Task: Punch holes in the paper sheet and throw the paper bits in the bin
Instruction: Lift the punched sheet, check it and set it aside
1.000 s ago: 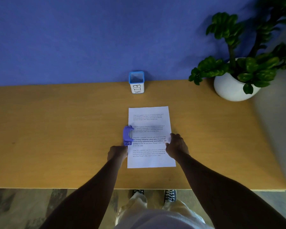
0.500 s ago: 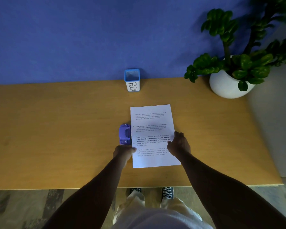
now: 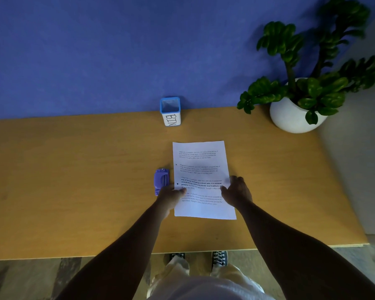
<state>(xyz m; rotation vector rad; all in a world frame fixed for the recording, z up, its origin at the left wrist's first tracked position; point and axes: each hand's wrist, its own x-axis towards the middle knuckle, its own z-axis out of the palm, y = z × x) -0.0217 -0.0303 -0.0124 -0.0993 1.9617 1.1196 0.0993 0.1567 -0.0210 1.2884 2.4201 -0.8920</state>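
The white printed paper sheet (image 3: 201, 169) lies flat on the wooden table (image 3: 74, 180), with two small punched holes along its left margin. Just left of it, apart from its edge, lies the purple hole punch (image 3: 161, 180). My left hand (image 3: 170, 199) covers the punch's near end, its thumb reaching onto the sheet's left edge. On the sheet's right edge sits my right hand (image 3: 236, 191), fingers and thumb holding it. The small blue-rimmed bin (image 3: 170, 112), labelled BIN, stands upright at the table's far edge by the blue wall. No loose paper bits are visible.
A white pot with a leafy green plant (image 3: 294, 113) stands at the table's far right corner. The table's near edge (image 3: 117, 255) runs just in front of my legs and shoes.
The hole punch has come off the sheet's left edge and now lies beside it. The sheet has slid slightly right under my right hand, showing two holes. My left thumb now touches the sheet.
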